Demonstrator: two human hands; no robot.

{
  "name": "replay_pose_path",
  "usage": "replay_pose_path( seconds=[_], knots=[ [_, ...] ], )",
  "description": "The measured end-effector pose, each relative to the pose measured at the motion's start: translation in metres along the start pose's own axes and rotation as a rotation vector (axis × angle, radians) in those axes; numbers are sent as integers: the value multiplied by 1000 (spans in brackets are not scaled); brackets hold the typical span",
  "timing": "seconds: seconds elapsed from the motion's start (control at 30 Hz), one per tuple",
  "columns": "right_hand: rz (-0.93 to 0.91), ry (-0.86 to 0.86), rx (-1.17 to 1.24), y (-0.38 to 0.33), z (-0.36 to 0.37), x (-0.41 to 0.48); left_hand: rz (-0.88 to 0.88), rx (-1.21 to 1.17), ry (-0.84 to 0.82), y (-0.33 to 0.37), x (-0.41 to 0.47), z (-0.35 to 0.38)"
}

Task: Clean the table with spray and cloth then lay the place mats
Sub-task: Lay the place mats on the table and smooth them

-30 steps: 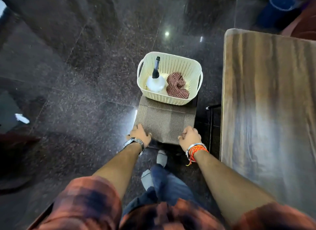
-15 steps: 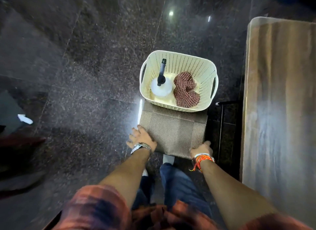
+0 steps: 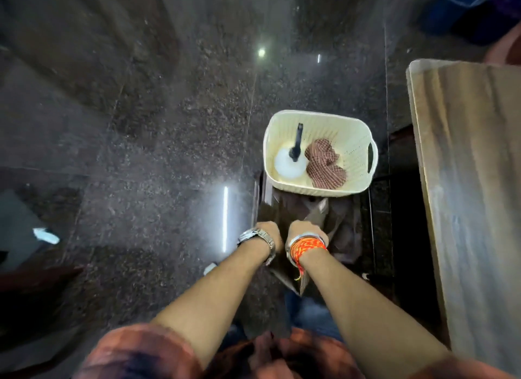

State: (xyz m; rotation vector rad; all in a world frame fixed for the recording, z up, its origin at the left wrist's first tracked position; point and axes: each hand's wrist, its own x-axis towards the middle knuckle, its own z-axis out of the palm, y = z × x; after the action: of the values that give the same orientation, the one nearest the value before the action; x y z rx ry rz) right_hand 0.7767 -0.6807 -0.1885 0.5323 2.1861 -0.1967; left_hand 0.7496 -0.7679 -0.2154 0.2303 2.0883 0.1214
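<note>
Mats bunched in both fists, spray and cloth waiting

Left hand (image 3: pixel 269 233), watch on the wrist, and right hand (image 3: pixel 306 234) sit closed, knuckles side by side, on the dark blurred woven place mats (image 3: pixel 332 223). Fingers curl under, hidden. Soft, light, floppy stuff, I'd say; best held at an edge. Beyond, cream plastic basket (image 3: pixel 352 188) holds white spray bottle (image 3: pixel 289 164) and checked cloth (image 3: pixel 324 164). Wooden desk (image 3: pixel 473 181) far right.

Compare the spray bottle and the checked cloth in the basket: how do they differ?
The spray bottle is rigid, white with a black nozzle, and stands upright; the checked cloth is soft, red-brown and lies crumpled. The bottle sits on the left side of the cream basket, the cloth to its right, about midway across. Both are in the basket, and neither hand touches them.
</note>
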Motion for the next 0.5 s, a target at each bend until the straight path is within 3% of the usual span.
replay_pose_path(
  seconds=[0.1,0.23,0.37,0.5],
  knots=[
    [-84,-10,-9,-57,-18,-22,106,133,30,-41,-26,-47],
    [-217,116,125,-119,-53,-42,125,166,177,-100,-63,-113],
    [-290,358,340,-162,-94,-53,103,-4,445,-140,-85,-175],
    [-358,668,416,-184,-138,-51,201,-52,620,-134,-91,-226]
  ],
)
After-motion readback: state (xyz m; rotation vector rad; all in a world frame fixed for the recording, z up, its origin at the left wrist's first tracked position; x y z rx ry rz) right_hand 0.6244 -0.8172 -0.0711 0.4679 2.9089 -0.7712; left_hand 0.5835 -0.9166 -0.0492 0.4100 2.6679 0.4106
